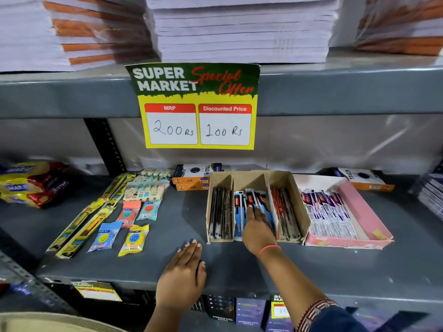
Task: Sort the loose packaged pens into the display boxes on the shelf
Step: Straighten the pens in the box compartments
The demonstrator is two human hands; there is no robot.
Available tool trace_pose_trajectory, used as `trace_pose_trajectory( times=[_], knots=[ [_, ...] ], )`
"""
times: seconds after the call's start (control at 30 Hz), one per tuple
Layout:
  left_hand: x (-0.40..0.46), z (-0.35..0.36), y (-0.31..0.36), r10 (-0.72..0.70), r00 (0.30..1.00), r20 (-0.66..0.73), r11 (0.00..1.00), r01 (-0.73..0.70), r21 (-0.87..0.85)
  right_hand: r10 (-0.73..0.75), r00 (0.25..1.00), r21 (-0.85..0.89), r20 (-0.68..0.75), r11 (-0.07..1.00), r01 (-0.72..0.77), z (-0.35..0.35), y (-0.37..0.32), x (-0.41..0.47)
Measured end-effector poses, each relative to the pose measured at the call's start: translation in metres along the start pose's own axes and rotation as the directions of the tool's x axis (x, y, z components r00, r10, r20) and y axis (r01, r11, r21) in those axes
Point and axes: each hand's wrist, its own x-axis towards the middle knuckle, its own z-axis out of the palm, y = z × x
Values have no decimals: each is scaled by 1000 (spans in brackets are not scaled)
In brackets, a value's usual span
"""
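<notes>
A brown cardboard display box [297, 200] with three compartments stands on the grey shelf [239, 264]. Its left slot holds dark packaged pens [221, 212], the middle slot blue ones [239, 207], the right slot red ones [285, 209]. To its right a pink box [364, 212] holds white-and-blue packaged pens [330, 212]. My right hand [257, 226] reaches into the middle slot, fingers pressed on the blue packs; whether it grips one I cannot tell. My left hand [185, 271] lies flat and empty on the shelf, in front of the box and to its left.
Eraser packs [134, 238], sharpener packs and long yellow packets [79, 226] lie on the shelf's left half, with biscuit packets [31, 185] at the far left. Orange boxes [194, 180] stand behind. A yellow price sign [199, 109] hangs from the upper shelf, which bears paper stacks.
</notes>
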Motion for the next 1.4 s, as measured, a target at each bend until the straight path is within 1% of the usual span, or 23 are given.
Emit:
trace_pose_trajectory(
  times=[0.07,0.1,0.2,0.3,0.43,0.53,0.67,0.73,0.87,1.0,1.17,1.3,1.4],
  knots=[
    [0,1,0,-5,1000,-12,1000,5,20,-36,999,37,-39,999,37,-1,-1,0],
    [0,0,1,-11,1000,-7,1000,12,24,-48,997,24,-66,999,49,0,-1,-1],
    [0,-1,2,-7,999,31,1000,7,-7,-26,995,-80,-98,997,18,4,2,-4],
    [0,-3,2,-19,999,29,999,20,-50,51,997,-131,-51,990,-57,6,2,-4],
    [0,-3,1,-13,1000,-5,999,13,-52,110,994,-124,16,986,-108,7,-5,-2],
    [-1,-2,2,-1,1000,-6,999,0,-53,116,993,-145,27,983,-111,4,-13,0],
    [1,-4,3,-13,1000,21,998,14,-55,86,996,-202,-23,975,-89,-3,-9,5],
    [1,-4,2,-15,999,37,999,17,-44,88,996,-232,-19,968,-90,-4,-4,9],
    [1,-2,1,-14,999,35,999,15,-49,156,986,-186,58,972,-143,-3,-7,15],
    [1,-1,0,-32,998,50,997,35,-64,197,978,-151,65,971,-186,-4,-11,17],
    [1,1,-1,-24,997,68,995,31,-92,91,996,-134,-18,987,-93,-8,-13,7],
    [1,3,-1,-34,999,4,993,34,-110,14,1000,-122,23,993,-11,1,-12,-34],
    [0,1,-1,-8,999,35,996,11,-94,-3,998,-200,63,980,16,5,-6,-50]
  ],
)
